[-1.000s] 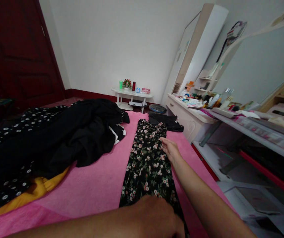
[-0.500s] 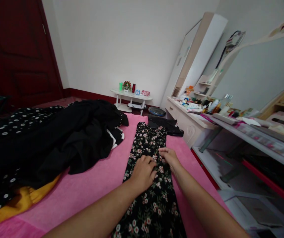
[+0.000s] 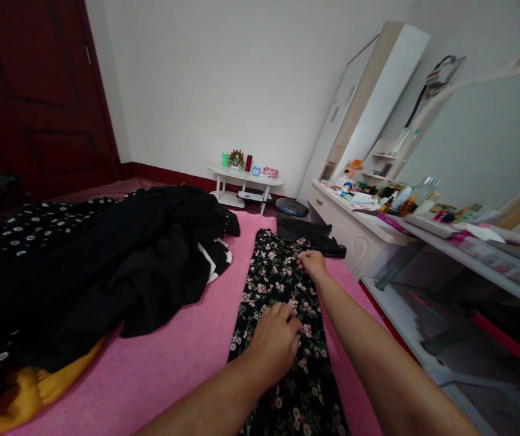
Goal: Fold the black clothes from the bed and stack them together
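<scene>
A black floral dress (image 3: 271,284) lies in a long narrow strip on the pink bedcover (image 3: 169,357), running away from me. My left hand (image 3: 277,336) rests on its middle, fingers bent and slightly apart on the cloth. Farther up, at the dress's right edge, my right hand (image 3: 313,264) has its thumb and fingertips pinched together on the fabric. Just beyond the far end lies a crumpled black garment (image 3: 305,233).
A large heap of black clothes (image 3: 151,254) covers the left of the bed, with a yellow cloth (image 3: 55,384) beneath it. A cluttered dressing table (image 3: 355,224) stands on the right. Beyond the bed is a small white table (image 3: 246,175).
My right hand has moved farther away along the dress's right edge. My left hand has slid nearer to me on the cloth. The view has shifted slightly.
</scene>
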The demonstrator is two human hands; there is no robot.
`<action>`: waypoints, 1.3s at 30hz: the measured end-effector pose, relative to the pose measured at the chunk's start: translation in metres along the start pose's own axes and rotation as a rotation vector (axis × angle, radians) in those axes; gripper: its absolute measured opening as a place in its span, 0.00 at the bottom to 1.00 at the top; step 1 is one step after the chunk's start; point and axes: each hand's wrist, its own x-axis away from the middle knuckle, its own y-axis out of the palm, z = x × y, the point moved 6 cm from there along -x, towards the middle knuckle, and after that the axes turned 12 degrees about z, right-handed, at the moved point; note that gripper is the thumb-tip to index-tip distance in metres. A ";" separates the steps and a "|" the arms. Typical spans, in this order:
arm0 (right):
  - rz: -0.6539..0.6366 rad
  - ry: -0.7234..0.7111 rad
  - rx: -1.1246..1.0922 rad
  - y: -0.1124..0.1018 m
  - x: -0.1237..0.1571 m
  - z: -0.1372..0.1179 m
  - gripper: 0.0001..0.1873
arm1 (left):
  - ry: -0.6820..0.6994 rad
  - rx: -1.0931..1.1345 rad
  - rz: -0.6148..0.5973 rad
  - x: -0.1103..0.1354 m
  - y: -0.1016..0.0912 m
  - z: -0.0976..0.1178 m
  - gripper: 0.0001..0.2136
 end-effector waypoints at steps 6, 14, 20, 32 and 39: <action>0.032 -0.056 0.183 0.003 -0.009 -0.007 0.08 | -0.005 -0.003 0.026 0.003 0.002 0.000 0.10; 0.252 -0.121 0.261 -0.025 -0.023 -0.031 0.17 | -0.018 0.025 0.018 0.004 0.001 0.000 0.13; 0.244 -0.195 0.395 -0.013 -0.019 -0.021 0.12 | -0.017 0.049 0.013 0.006 0.004 -0.003 0.17; 0.151 -0.448 0.464 -0.016 0.010 -0.034 0.13 | -0.113 0.070 0.012 0.008 0.010 -0.010 0.21; -0.100 -0.756 0.461 -0.011 0.051 -0.009 0.18 | -0.152 0.039 0.007 0.009 0.010 -0.010 0.27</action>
